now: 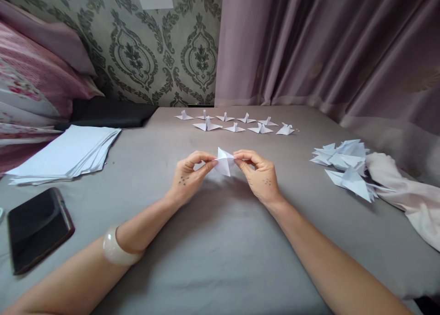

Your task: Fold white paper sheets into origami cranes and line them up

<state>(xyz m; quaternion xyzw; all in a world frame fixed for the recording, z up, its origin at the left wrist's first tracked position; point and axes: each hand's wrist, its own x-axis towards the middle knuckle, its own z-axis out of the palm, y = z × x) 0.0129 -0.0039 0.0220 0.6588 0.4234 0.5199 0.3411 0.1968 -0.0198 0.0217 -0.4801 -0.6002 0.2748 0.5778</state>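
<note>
A small white paper crane is held up over the grey cloth in the middle of the head view. My left hand pinches its left end between thumb and fingers. On the other side, my right hand pinches the right end the same way. The crane's pale folds point up and down between the two hands. Its underside and the pinched tips are hidden by my fingers. Beyond the hands, several folded paper cranes stand in two loose rows.
A pile of folded paper cranes lies at right beside a pale cloth. At left are a stack of white paper, a dark phone and a black folded item. Wall and purple curtain bound the far side.
</note>
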